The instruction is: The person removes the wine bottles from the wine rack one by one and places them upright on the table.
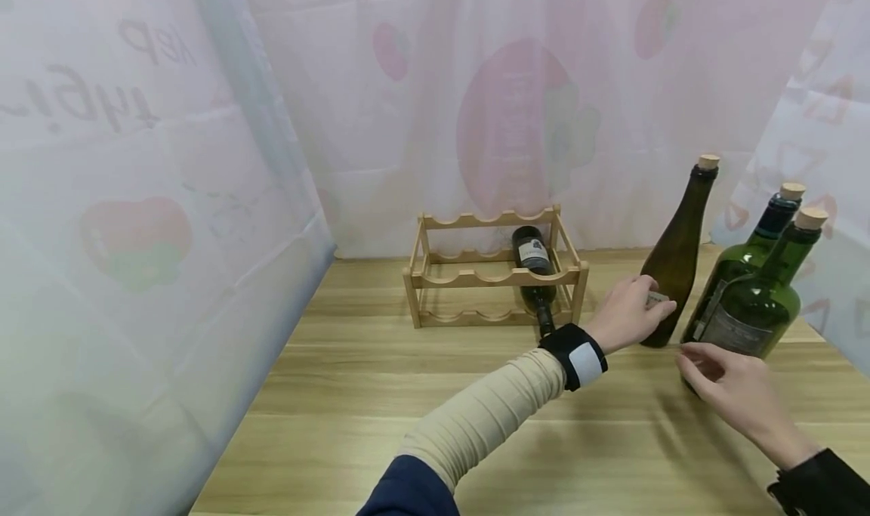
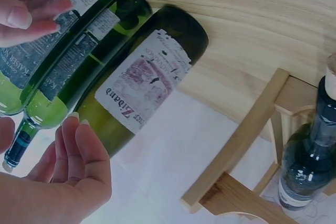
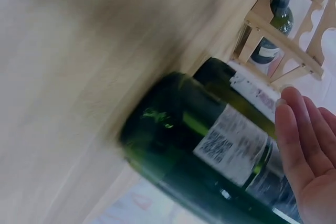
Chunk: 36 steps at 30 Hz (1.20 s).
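Three corked bottles stand upright on the wooden table. A slim olive-brown wine bottle (image 1: 680,251) with a white label is nearest my left hand (image 1: 628,313), whose loosely bent fingers overlap its lower body. In the left wrist view the fingertips (image 2: 84,129) are right by this bottle's label, holding nothing. My right hand (image 1: 730,384), thumb and fingers apart, is in front of a broad green bottle (image 1: 761,304). Straight fingers (image 3: 296,135) show beside that bottle's label in the right wrist view. Another green bottle (image 1: 737,259) stands close behind it, partly hidden.
A wooden wine rack (image 1: 496,278) stands left of the bottles, near the back. One dark bottle (image 1: 533,255) lies in its right-hand slot, neck toward me. Printed curtains (image 1: 408,123) hang behind the table and at both sides.
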### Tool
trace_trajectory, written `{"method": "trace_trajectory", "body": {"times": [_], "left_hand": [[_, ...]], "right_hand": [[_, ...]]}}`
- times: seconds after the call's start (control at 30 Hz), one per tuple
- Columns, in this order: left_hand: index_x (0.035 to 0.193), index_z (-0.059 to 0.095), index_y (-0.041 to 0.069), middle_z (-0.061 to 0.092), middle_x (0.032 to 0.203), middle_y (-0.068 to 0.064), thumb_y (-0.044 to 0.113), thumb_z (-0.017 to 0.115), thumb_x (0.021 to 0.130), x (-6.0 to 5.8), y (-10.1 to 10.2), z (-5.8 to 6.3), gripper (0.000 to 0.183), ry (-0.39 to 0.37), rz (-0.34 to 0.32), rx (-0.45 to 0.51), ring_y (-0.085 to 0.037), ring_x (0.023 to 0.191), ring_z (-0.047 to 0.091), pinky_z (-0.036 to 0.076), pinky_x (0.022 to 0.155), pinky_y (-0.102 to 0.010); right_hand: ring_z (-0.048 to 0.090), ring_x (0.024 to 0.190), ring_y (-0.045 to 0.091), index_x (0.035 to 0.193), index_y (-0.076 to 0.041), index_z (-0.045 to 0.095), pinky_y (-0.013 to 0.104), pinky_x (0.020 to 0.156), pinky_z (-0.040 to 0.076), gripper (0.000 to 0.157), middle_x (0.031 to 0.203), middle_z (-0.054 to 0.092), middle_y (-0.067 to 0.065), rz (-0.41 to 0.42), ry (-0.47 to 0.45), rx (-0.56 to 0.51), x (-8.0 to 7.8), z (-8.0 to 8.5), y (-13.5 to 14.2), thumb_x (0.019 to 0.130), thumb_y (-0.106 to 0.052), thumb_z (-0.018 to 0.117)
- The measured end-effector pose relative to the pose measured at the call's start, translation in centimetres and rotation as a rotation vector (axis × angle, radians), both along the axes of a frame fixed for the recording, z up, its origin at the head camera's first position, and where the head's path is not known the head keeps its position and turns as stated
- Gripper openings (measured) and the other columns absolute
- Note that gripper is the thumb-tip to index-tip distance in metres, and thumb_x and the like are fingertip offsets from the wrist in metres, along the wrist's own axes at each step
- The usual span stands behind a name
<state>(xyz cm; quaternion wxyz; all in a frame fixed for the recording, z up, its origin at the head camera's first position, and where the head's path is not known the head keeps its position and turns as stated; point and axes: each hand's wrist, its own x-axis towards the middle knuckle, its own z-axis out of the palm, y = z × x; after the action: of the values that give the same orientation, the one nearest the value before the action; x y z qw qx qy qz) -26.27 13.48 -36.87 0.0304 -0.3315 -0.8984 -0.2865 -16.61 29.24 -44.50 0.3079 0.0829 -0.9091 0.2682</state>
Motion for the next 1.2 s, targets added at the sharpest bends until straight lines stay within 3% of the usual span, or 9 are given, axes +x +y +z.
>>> {"method": "trace_trajectory", "body": {"times": [0.13, 0.4, 0.63, 0.7, 0.8, 1.0, 1.2], "left_hand": [[0.12, 0.062, 0.014, 0.065, 0.111, 0.003, 0.041, 0.053, 0.098, -0.2, -0.5, -0.3, 0.035, 0.029, 0.025, -0.019, -0.004, 0.095, 0.061, 0.043, 0.069, -0.009], [0.123, 0.061, 0.021, 0.065, 0.116, 0.007, 0.042, 0.054, 0.098, -0.4, -1.9, -0.9, 0.034, 0.061, 0.105, -0.053, -0.004, 0.099, 0.062, 0.046, 0.072, -0.014], [0.119, 0.065, 0.016, 0.068, 0.112, 0.003, 0.042, 0.056, 0.097, -1.2, -2.9, -1.3, 0.035, 0.131, 0.137, -0.072, -0.008, 0.098, 0.065, 0.049, 0.074, -0.016], [0.119, 0.065, 0.016, 0.068, 0.112, 0.003, 0.041, 0.056, 0.097, -1.4, -3.1, -1.4, 0.035, 0.14, 0.142, -0.078, -0.009, 0.097, 0.065, 0.049, 0.075, -0.017], [0.119, 0.065, 0.016, 0.068, 0.112, 0.003, 0.042, 0.056, 0.097, -1.7, -3.4, -1.7, 0.035, 0.134, 0.146, -0.077, -0.009, 0.096, 0.065, 0.049, 0.073, -0.017], [0.119, 0.064, 0.016, 0.066, 0.111, 0.001, 0.041, 0.056, 0.097, -2.1, -4.2, -2.1, 0.034, 0.104, 0.17, -0.073, -0.01, 0.094, 0.064, 0.048, 0.07, -0.017], [0.12, 0.063, 0.018, 0.065, 0.109, 0.001, 0.042, 0.055, 0.097, -2.4, -4.9, -2.4, 0.035, 0.074, 0.207, -0.091, -0.01, 0.091, 0.064, 0.048, 0.068, -0.018]], "right_hand": [[0.053, 0.064, -0.015, 0.099, -0.002, 0.072, 0.007, 0.057, 0.042, 0.016, 0.082, 0.072, 0.013, 0.061, 0.022, -0.001, -0.9, 0.0, -0.6, 0.086, -0.01, 0.069], [0.055, 0.068, -0.011, 0.101, 0.002, 0.07, 0.009, 0.059, 0.046, 0.018, 0.085, 0.072, 0.014, 0.104, 0.035, 0.044, -2.8, 0.1, -1.5, 0.084, -0.006, 0.069], [0.066, 0.072, 0.028, 0.107, 0.006, 0.067, 0.034, 0.061, 0.055, 0.022, 0.089, 0.071, 0.02, 0.109, 0.036, 0.082, -4.3, 0.6, -2.3, 0.086, -0.002, 0.066], [0.065, 0.071, 0.029, 0.109, 0.007, 0.067, 0.035, 0.06, 0.054, 0.024, 0.088, 0.071, 0.019, 0.113, 0.044, 0.098, -4.7, 0.7, -2.6, 0.086, -0.001, 0.065], [0.065, 0.072, 0.029, 0.112, 0.007, 0.065, 0.034, 0.06, 0.053, 0.025, 0.089, 0.071, 0.02, 0.124, 0.036, 0.1, -5.3, 0.8, -3.0, 0.088, -0.002, 0.064], [0.067, 0.081, 0.035, 0.117, 0.008, 0.062, 0.048, 0.066, 0.055, 0.027, 0.102, 0.068, 0.027, 0.164, -0.015, 0.078, -6.5, 1.0, -4.0, 0.093, -0.004, 0.058], [0.066, 0.085, 0.039, 0.118, 0.01, 0.061, 0.053, 0.069, 0.054, 0.027, 0.106, 0.065, 0.029, 0.187, -0.015, 0.079, -7.6, 1.4, -4.8, 0.094, 0.0, 0.054]]}}
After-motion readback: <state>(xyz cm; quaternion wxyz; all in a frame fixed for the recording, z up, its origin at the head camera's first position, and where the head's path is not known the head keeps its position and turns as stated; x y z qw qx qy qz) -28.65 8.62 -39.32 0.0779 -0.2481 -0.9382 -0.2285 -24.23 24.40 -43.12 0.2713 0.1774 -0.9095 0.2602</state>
